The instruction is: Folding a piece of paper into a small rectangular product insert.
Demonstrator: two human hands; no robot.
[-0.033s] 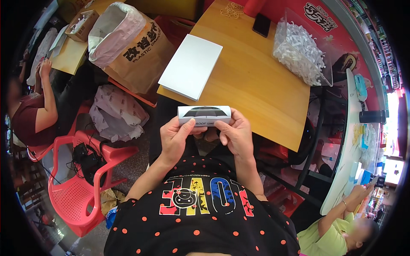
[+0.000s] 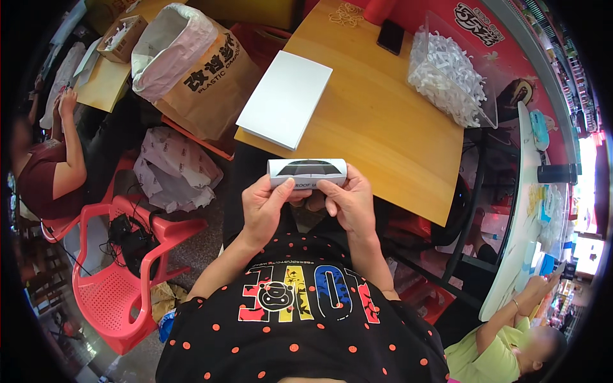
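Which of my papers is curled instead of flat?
The printed paper between your left hand and right hand, curved over with a dark picture showing; the white paper stack on the wooden table lies flat.

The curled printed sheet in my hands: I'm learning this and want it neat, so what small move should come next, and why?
I'd suggest holding the curled printed sheet steady with the left hand and pressing lightly along its lower front with the thumb of the right hand, since both thumbs rest there and its front looks rounded rather than flat.
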